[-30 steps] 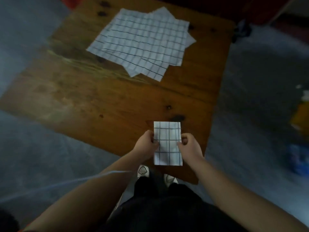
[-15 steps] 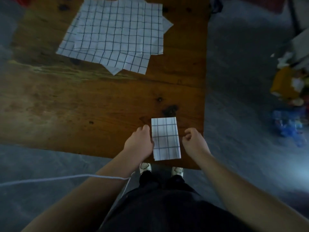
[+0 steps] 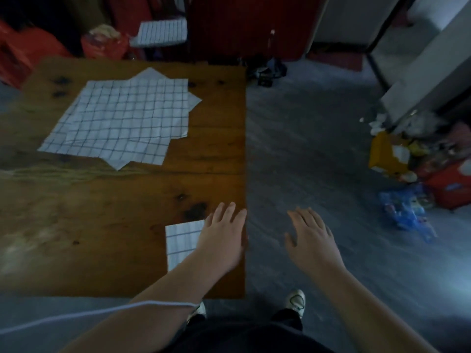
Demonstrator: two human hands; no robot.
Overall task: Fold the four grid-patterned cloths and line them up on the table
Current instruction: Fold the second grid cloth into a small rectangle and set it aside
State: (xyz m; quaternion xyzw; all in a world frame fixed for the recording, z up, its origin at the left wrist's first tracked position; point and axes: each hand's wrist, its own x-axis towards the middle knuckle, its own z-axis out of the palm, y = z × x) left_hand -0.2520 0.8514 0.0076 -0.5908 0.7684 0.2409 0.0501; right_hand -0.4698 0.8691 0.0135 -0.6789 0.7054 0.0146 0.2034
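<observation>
A: Hands first — left hand (image 3: 221,240) flat, fingers spread, empty, palm down over near right corner of wooden table (image 3: 107,225). Covers right part of folded cloth (image 3: 181,242); can't tell if pressing or just above.

B: Right hand (image 3: 312,238)?

A: Open too, fingers loosely extended, grasping nothing. Off the table edge, over grey floor (image 3: 318,154), well apart from any cloth.

B: Folded cloth pos?

A: Small white rectangle w/ dark grid lines, flat on tabletop near front right corner, just inside right edge. Left strip visible only; rest hidden under left hand & forearm.

B: Others?

A: Stack of unfolded cloths (image 3: 125,118) at far left-centre of table, spread flat, overlapping at skewed angles, corners poking out at top, right & bottom. Exact count in pile hard to tell. Well apart from folded one.

B: Beyond table?

A: White cord (image 3: 96,313) across left forearm. White shoes (image 3: 295,301) below table edge, dark clothing at bottom. Another gridded item (image 3: 160,33) past far edge, blurry. Red stuff (image 3: 15,54) back left. Yellow box (image 3: 384,154), blue plastic packs (image 3: 405,207), red crate (image 3: 451,184) cluttered on floor at right.
</observation>
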